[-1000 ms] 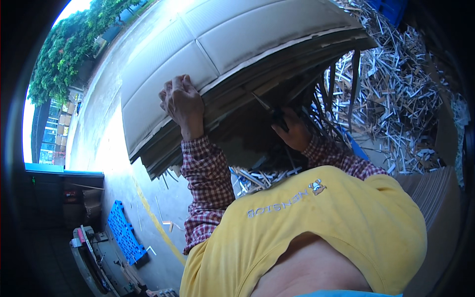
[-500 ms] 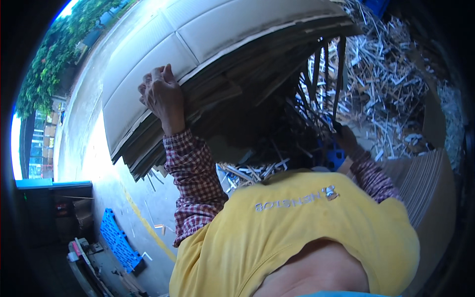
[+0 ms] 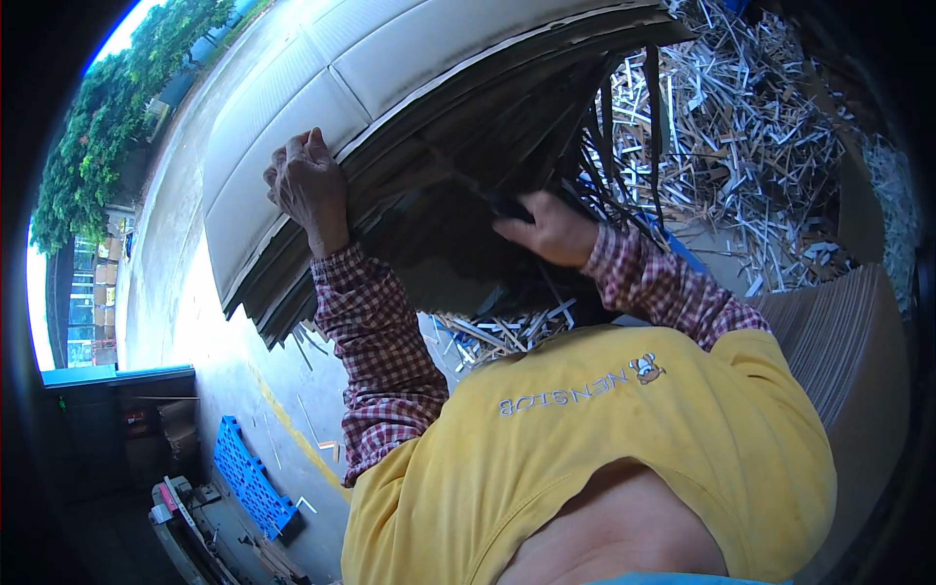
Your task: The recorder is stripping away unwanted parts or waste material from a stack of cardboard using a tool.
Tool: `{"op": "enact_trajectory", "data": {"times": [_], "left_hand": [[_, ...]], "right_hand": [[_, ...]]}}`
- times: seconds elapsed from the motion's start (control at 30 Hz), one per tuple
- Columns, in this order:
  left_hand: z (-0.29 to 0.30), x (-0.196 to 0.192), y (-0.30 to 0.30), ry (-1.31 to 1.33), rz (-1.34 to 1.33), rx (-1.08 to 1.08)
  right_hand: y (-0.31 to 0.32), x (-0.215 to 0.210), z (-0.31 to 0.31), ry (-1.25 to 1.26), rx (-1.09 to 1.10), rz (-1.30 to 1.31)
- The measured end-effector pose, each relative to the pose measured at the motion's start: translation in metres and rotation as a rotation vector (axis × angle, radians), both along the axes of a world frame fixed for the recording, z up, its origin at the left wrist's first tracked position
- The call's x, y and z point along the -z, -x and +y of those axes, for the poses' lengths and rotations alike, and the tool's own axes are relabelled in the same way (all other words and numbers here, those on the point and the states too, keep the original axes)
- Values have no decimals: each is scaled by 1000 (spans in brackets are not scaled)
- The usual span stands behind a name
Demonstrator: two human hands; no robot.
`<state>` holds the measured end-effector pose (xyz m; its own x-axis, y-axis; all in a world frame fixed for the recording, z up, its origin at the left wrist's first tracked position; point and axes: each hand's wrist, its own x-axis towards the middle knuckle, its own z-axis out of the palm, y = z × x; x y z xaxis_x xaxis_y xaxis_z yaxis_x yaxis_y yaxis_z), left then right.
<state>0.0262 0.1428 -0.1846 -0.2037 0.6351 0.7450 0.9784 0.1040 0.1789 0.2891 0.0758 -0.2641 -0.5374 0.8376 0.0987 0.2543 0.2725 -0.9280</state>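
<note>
A thick stack of flat cardboard sheets [image 3: 292,107] rises in front of me, its pale top face tilted and its layered edges dark with shade. My left hand [image 3: 310,185] is closed at the near edge of the stack, fingers bent over the top sheet. Below the stack's underside, my right hand [image 3: 556,230] is closed around a dark, narrow tool [image 3: 509,209]; its kind is lost in shadow. Thin cardboard strips [image 3: 651,127] dangle from the right part of the stack, close to that hand.
Heaped cardboard scraps [image 3: 751,127] cover the floor at the far right. More upright cardboard sheets [image 3: 829,341] stand by my right side. A blue plastic pallet [image 3: 252,476] lies at the lower left, near a yellow floor line [image 3: 297,434].
My right hand has moved left and inward, from the hanging strips to beneath the stack, still gripping the dark tool. My left hand keeps its hold on the edge.
</note>
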Motion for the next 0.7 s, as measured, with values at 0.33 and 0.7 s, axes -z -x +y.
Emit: {"op": "enact_trajectory", "data": {"times": [0.33,0.7], "left_hand": [[-7,-5,4,24,31,-49],[1,-2,6,13,8,-30]], "right_hand": [[-79,49,-48,126,-265,-216],[10,-16,10,291,-47,193]]}}
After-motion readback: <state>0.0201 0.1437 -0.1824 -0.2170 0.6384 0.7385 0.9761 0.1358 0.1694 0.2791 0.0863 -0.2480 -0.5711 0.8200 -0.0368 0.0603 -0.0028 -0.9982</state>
